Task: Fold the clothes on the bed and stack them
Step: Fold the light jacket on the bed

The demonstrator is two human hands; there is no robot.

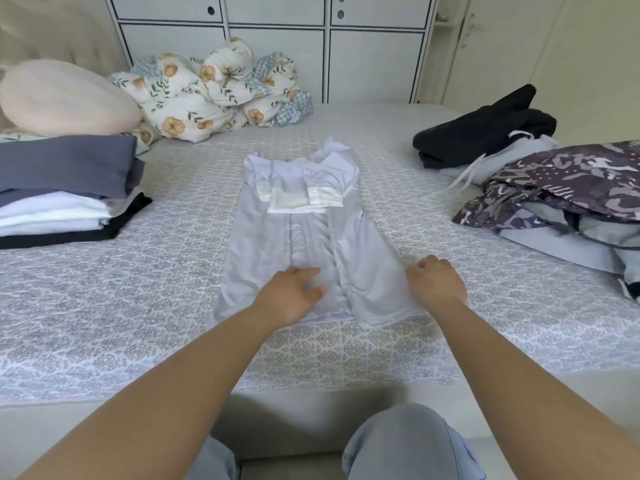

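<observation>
Pale blue shirt (304,237) lies lengthwise mid-bed, collar away from the person, both sides already turned in to a long narrow strip, cuffs crossed below the collar. Left hand (294,292) rests on the hem end, fingers relaxed and spread, pressing the cloth flat. Right hand (436,282) sits at the hem's right corner with fingers curled — it looks to be pinching the edge, though the cloth there is blurred and the contact is not certain.

Step in hand, as I judge it: smooth the lower end, then bring the hem up toward the collar. To do it well, square both hem corners first, take one in each hand, lift together and lay the hem level just under the collar so the side folds do not spring open. The right flap flares wider near the hem — tuck that in before lifting.

Room: the bed (138,306) is bare on both sides of the shirt and between it and the near edge. The folded stack (65,199) stands well apart on the left, a clear sideways carry. Unfolded clothes (540,188) are heaped at the right, near the right hand's side; a floral quilt (214,88) and pillow (65,95) lie at the far end, beyond the collar
</observation>
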